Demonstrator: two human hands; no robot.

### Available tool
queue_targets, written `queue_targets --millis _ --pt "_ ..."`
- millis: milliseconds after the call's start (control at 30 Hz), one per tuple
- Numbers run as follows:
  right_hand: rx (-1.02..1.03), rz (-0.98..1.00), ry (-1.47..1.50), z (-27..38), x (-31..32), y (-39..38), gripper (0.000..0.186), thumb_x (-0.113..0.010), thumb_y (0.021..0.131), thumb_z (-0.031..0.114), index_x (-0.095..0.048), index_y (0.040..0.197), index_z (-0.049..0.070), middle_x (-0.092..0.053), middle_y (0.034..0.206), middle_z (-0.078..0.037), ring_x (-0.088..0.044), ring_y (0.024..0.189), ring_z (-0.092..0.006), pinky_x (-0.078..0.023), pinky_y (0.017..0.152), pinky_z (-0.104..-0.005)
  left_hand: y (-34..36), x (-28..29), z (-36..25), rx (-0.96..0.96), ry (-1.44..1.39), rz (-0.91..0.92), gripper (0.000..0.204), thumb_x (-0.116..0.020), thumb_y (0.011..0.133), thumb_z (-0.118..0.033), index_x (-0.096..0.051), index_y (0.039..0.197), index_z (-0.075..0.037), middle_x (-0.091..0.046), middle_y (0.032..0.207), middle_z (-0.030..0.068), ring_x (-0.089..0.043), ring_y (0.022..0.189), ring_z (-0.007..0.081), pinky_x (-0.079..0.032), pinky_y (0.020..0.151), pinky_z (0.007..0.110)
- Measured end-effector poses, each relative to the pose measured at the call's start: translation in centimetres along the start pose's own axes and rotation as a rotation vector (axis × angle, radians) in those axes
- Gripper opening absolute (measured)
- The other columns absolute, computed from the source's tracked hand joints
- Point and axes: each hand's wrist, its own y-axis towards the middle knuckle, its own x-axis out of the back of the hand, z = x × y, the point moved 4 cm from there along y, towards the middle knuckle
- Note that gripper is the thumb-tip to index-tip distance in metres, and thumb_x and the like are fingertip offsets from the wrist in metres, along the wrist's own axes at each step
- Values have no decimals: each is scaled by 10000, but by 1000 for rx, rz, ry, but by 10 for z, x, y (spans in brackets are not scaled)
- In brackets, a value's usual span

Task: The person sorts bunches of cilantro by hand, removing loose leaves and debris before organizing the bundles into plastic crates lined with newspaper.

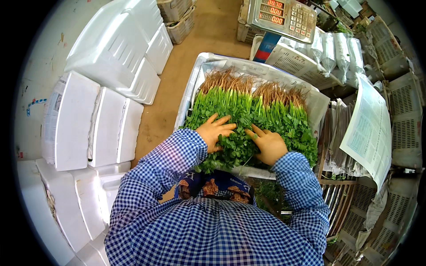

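Observation:
Bunches of coriander-like greens (239, 111) lie in a row inside a white foam box (185, 104) lined with pale sheets. Their brown roots point to the far side and the leafy tops to the near side. On the leaves at the left rests my left hand (216, 132), its fingers spread. My right hand (269, 145) presses on the leaves farther right, fingers stretched out and apart. Neither hand holds anything that I can see, though some fingertips sink among the leaves.
White foam boxes (115, 48) are stacked along the left. Beyond the box stands a digital scale (284, 20). Filled clear plastic bags (335, 51) lie in a crate behind at right. Newspaper sheets (368, 128) hang at the right, near plastic crates (406, 124).

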Motion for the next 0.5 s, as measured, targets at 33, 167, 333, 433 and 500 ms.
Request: queue_targets --millis 33,167,333,433,500 --pt "9 -33 36 0 17 -10 839 -778 829 183 -371 1562 170 -407 1580 -166 -561 1282 -353 -506 1051 -431 -8 5 -6 3 -32 -47 728 -780 832 -222 -489 1492 -120 -230 1674 86 -141 1552 356 -111 1277 586" --pt "-24 -278 156 -26 57 -61 758 -807 801 184 -481 1484 133 -510 1484 -196 -586 1255 -374 -515 1031 -466 -46 56 -21 -76 -229 -169 788 -778 850 -277 -419 1545 -187 -321 1637 153 -251 1519 403 -182 1253 571" --pt "35 -465 244 -6 32 -72 530 -753 791 120 -642 1308 101 -718 910 -119 -676 794 -301 -541 703 -435 -41 90 7 -129 -323 -537 654 -666 934 -413 -474 1516 -184 -453 1557 176 -343 1479 404 -212 1242 571" --pt "77 -365 158 30 -11 -47 507 -760 772 155 -672 1271 126 -651 729 -61 -620 656 -261 -496 614 -432 34 31 11 2 -61 -314 668 -577 987 -480 -381 1564 -208 -327 1635 131 -230 1529 375 -145 1256 584" --pt "49 -288 157 35 -45 -33 441 -742 803 164 -687 1240 130 -649 716 -59 -631 644 -257 -496 593 -425 57 -2 8 72 106 -121 684 -511 1020 -517 -302 1598 -217 -233 1678 94 -156 1553 353 -116 1262 583"
